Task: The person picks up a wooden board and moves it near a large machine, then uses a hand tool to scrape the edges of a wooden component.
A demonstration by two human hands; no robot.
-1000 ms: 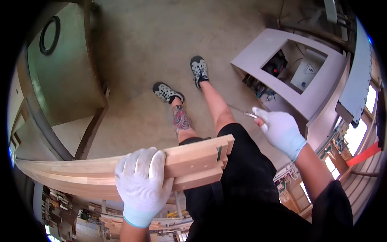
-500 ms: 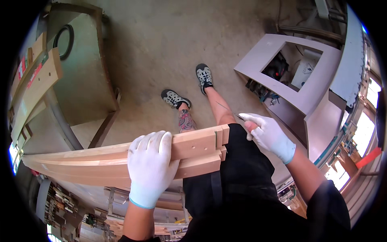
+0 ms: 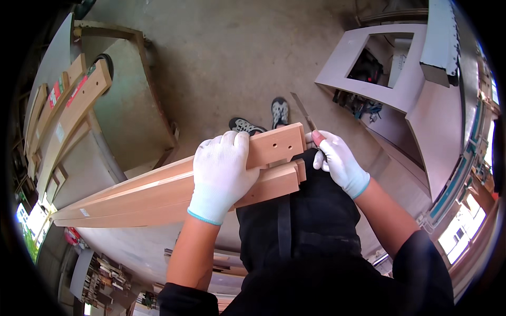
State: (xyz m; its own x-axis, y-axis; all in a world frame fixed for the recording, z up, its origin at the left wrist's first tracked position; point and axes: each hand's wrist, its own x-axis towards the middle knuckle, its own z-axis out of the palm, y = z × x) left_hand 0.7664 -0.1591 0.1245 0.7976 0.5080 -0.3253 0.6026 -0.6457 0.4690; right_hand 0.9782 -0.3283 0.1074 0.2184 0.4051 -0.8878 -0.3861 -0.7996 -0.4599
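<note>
My left hand (image 3: 219,174), in a white knit glove, is wrapped over a bundle of long curved pale wooden planks (image 3: 263,189), running from the left to in front of my black shorts. The upper plank's end has two holes; stepped ends show below it. My right hand (image 3: 337,163), gloved with the thumb tip bare, grips a long thin metal tool (image 3: 303,109), perhaps a file or blade, just right of the plank ends. The tool points up and away from me; its handle is mostly hidden in my fingers.
A grey cabinet with a square opening (image 3: 386,90) and power tools (image 3: 358,108) stands at right. More curved boards (image 3: 79,110) lean at left by a greenish panel (image 3: 134,100). My shoes (image 3: 279,110) are on the concrete floor (image 3: 221,63); shelves of offcuts (image 3: 103,279) show lower left.
Both hands and the plank ends have shifted upward in the picture. The metal tool has swung more upright, close beside the plank ends. More leaning boards show at left.
</note>
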